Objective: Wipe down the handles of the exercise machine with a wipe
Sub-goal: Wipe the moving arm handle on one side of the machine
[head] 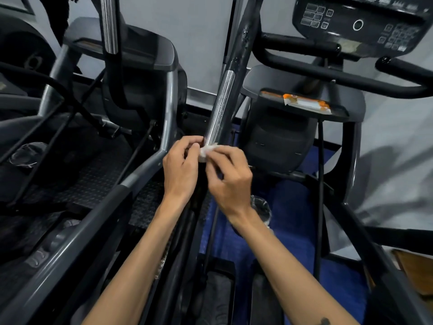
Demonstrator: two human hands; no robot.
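Note:
A long exercise-machine handle runs up the middle of the view, with a shiny metal section [220,106] below a worn black grip [243,36]. A small white wipe [206,151] is bunched against the lower end of the metal section. My left hand [181,166] and my right hand [228,177] both pinch the wipe there, fingers curled around it. An orange and white wipe packet [307,104] lies on the tray of the right machine.
A second chrome handle [109,24] hangs at upper left over the neighbouring machine's grey frame [98,207]. The console [360,22] and black handlebars [328,73] sit at upper right. A plastic cup [260,207] stands on the blue floor [293,207] below.

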